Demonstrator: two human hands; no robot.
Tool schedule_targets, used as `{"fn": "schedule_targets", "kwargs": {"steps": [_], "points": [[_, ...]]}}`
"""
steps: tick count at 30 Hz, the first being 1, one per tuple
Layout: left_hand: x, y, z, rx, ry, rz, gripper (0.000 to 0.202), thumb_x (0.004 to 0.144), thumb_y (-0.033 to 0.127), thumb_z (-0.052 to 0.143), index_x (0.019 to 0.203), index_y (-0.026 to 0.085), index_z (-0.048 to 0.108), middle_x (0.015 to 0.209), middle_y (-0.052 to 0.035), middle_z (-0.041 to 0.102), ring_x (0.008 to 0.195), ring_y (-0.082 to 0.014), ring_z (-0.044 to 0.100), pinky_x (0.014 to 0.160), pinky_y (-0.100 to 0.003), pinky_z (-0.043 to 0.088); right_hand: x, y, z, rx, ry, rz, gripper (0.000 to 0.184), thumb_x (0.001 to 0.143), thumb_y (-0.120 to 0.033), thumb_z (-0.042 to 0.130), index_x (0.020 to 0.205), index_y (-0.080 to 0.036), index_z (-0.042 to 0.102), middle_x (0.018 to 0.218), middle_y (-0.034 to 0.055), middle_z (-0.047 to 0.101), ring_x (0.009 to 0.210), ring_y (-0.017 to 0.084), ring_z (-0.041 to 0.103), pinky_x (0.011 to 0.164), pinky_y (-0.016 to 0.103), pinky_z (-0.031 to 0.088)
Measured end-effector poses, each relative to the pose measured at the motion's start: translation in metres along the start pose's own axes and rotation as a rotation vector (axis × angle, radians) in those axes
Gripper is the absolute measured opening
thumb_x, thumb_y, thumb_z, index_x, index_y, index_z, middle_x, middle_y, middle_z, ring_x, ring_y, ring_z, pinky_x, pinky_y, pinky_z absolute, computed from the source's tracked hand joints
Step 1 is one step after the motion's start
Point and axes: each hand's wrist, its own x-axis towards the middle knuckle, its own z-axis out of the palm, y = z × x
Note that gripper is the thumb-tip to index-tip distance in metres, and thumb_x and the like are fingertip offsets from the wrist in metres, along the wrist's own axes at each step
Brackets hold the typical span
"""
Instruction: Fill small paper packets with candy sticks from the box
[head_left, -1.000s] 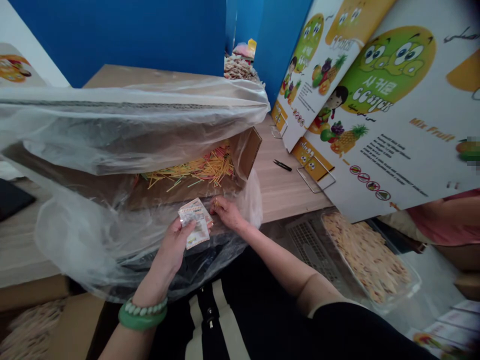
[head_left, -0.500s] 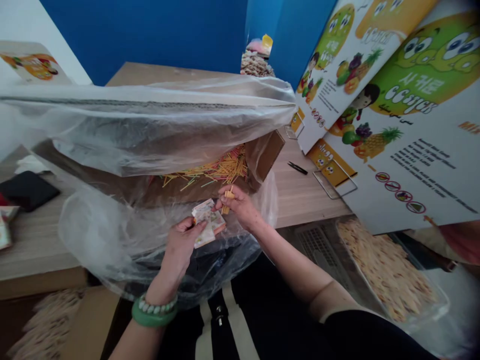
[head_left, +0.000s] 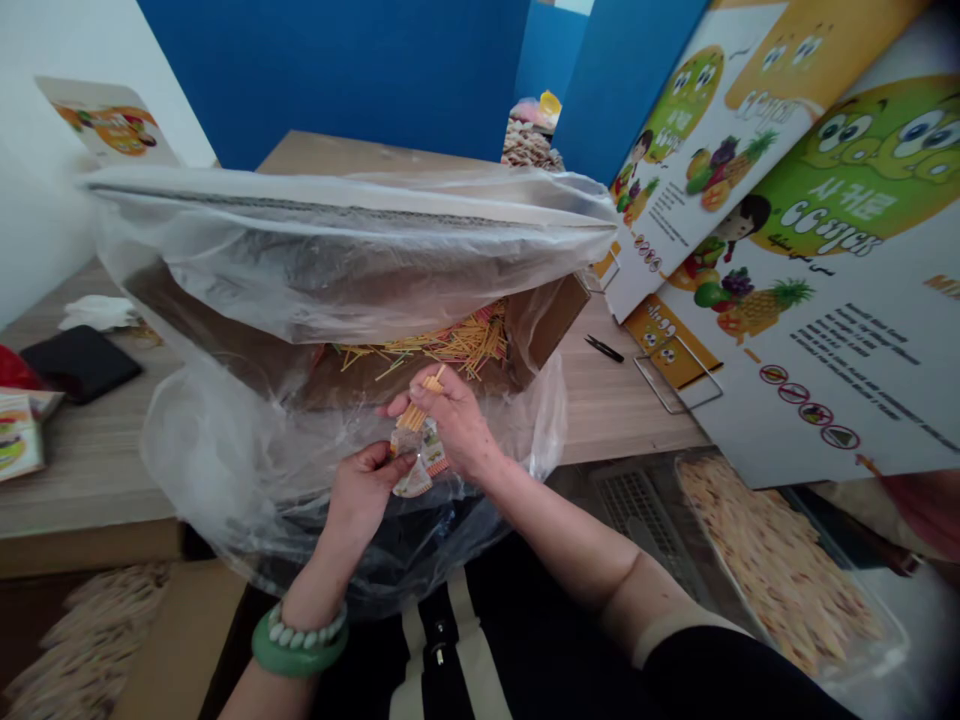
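My left hand [head_left: 364, 488] pinches a small printed sachet [head_left: 417, 462] at the front of a plastic-lined cardboard box [head_left: 551, 318]. My right hand [head_left: 456, 418] grips a small bundle of orange sticks [head_left: 417, 408], whose lower ends sit at the sachet's mouth. Inside the box lies a heap of yellow, orange and green sticks [head_left: 442, 345]. The clear plastic liner [head_left: 337, 240] drapes over the box rim and hangs down in front of my lap.
Large printed fruit cartons [head_left: 810, 250] lean at the right. A black clip [head_left: 604, 348] lies on the wooden table [head_left: 600, 400]. A clear tray of filled packets [head_left: 780, 560] sits at lower right. A dark wallet [head_left: 79, 362] lies at the left. Another person's sleeve [head_left: 926, 505] shows at far right.
My right hand took a bundle of sticks from the box and brought it to the sachet held in my left hand. The camera shifted left.
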Motion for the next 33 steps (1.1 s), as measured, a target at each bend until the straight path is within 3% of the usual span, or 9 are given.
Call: {"fn": "schedule_targets", "kwargs": {"steps": [3,8,11,14,18,22,26,29,33], "points": [[-0.005,0.004,-0.001,-0.007,-0.043,0.02,0.036,0.048,0.035,0.089,0.071,0.014,0.072,0.062,-0.0021,0.067,0.053,-0.015,0.057,0.05,-0.024,0.045,-0.001,0.01,0.001,-0.088,0.009,0.023,0.019,0.086,-0.038,0.059,0.088,-0.023,0.047,0.072,-0.0019,0.066,0.065,0.014,0.061,0.067,0.025,0.048],[-0.01,0.004,-0.002,0.027,-0.011,0.03,0.033,0.054,0.038,0.086,0.073,0.015,0.072,0.058,0.0,0.062,0.046,-0.0117,0.049,0.041,-0.021,0.031,-0.006,0.014,-0.005,-0.072,-0.073,0.173,0.014,0.079,-0.029,0.061,0.082,-0.022,0.05,0.079,-0.0007,0.069,0.062,0.012,0.056,0.061,0.023,0.045],[-0.003,0.005,0.003,0.024,-0.045,0.1,0.034,0.057,0.042,0.083,0.073,0.014,0.072,0.063,-0.001,0.063,0.054,-0.0132,0.053,0.05,-0.023,0.039,-0.002,0.016,-0.009,-0.066,-0.135,0.224,0.015,0.075,-0.03,0.064,0.079,-0.02,0.054,0.082,0.0006,0.069,0.066,0.012,0.057,0.062,0.023,0.044],[0.011,0.01,0.016,0.032,-0.096,0.2,0.034,0.06,0.045,0.079,0.069,0.014,0.069,0.066,-0.0011,0.063,0.063,-0.015,0.055,0.059,-0.025,0.044,0.008,0.018,-0.013,-0.09,-0.156,0.18,0.02,0.073,-0.035,0.068,0.076,-0.019,0.056,0.083,0.0026,0.069,0.079,0.015,0.061,0.07,0.024,0.045],[0.035,0.018,0.041,0.005,-0.093,0.235,0.03,0.057,0.039,0.077,0.074,0.016,0.067,0.071,-0.001,0.065,0.068,-0.0171,0.057,0.063,-0.027,0.046,0.027,0.018,-0.02,-0.127,-0.099,0.137,0.022,0.077,-0.039,0.067,0.078,-0.019,0.059,0.092,0.0048,0.072,0.083,0.016,0.061,0.076,0.026,0.045],[0.053,0.023,0.057,-0.048,-0.058,0.243,0.031,0.053,0.033,0.076,0.077,0.017,0.065,0.071,0.0006,0.065,0.065,-0.0164,0.057,0.062,-0.027,0.046,0.042,0.012,-0.028,-0.201,-0.102,0.054,0.022,0.085,-0.042,0.062,0.086,-0.021,0.069,0.102,0.004,0.072,0.098,0.017,0.063,0.093,0.03,0.046],[0.062,0.031,0.057,-0.054,-0.148,0.238,0.039,0.055,0.039,0.079,0.084,0.016,0.066,0.078,-0.0011,0.068,0.068,-0.0165,0.059,0.066,-0.027,0.048,0.061,0.007,-0.037,-0.135,-0.101,0.022,0.027,0.088,-0.043,0.059,0.091,-0.019,0.07,0.1,0.0058,0.071,0.1,0.019,0.065,0.098,0.034,0.047],[0.069,0.036,0.054,-0.03,-0.143,0.227,0.043,0.054,0.04,0.083,0.084,0.016,0.066,0.076,-0.0004,0.067,0.065,-0.0147,0.057,0.064,-0.026,0.046,0.08,0.009,-0.043,-0.139,-0.087,0.032,0.024,0.085,-0.04,0.06,0.086,-0.018,0.069,0.097,0.006,0.071,0.1,0.02,0.065,0.094,0.034,0.049],[0.077,0.039,0.048,-0.005,-0.137,0.183,0.049,0.053,0.045,0.085,0.088,0.015,0.066,0.074,-0.0007,0.067,0.061,-0.0138,0.056,0.06,-0.025,0.046,0.11,0.011,-0.059,-0.254,0.108,0.017,0.022,0.088,-0.034,0.05,0.09,-0.018,0.065,0.094,0.0065,0.071,0.097,0.021,0.065,0.088,0.035,0.052]]}}
